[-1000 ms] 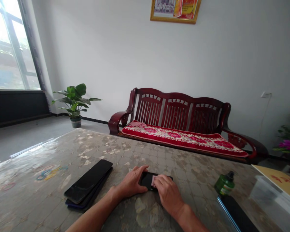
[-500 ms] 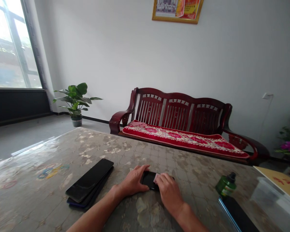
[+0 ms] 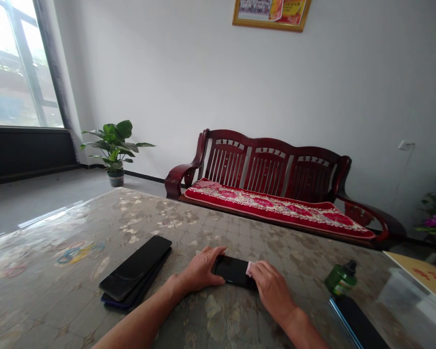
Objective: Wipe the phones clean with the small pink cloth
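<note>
A black phone (image 3: 234, 270) lies flat on the patterned tablecloth (image 3: 189, 320), its dark face up. My left hand (image 3: 202, 269) grips its left end between thumb and fingers. Pinched in the fingers of my right hand (image 3: 272, 286) is a small pink cloth (image 3: 250, 268), which touches the phone near its right end. That end is partly hidden by my right hand. To the left of my hands, a stack of dark phones (image 3: 136, 269) rests on the table.
Coloured rubber bands (image 3: 78, 253) lie at the left. On the right are a green bottle (image 3: 340, 278), another phone (image 3: 359, 322) and a clear plastic box (image 3: 403, 295) under a yellowish card (image 3: 421, 271). Behind the table stands a red wooden bench (image 3: 269, 169).
My right hand has slid to the right along the phone with the pink cloth, uncovering more of the dark face. My left hand keeps its hold. The view has shifted slightly.
</note>
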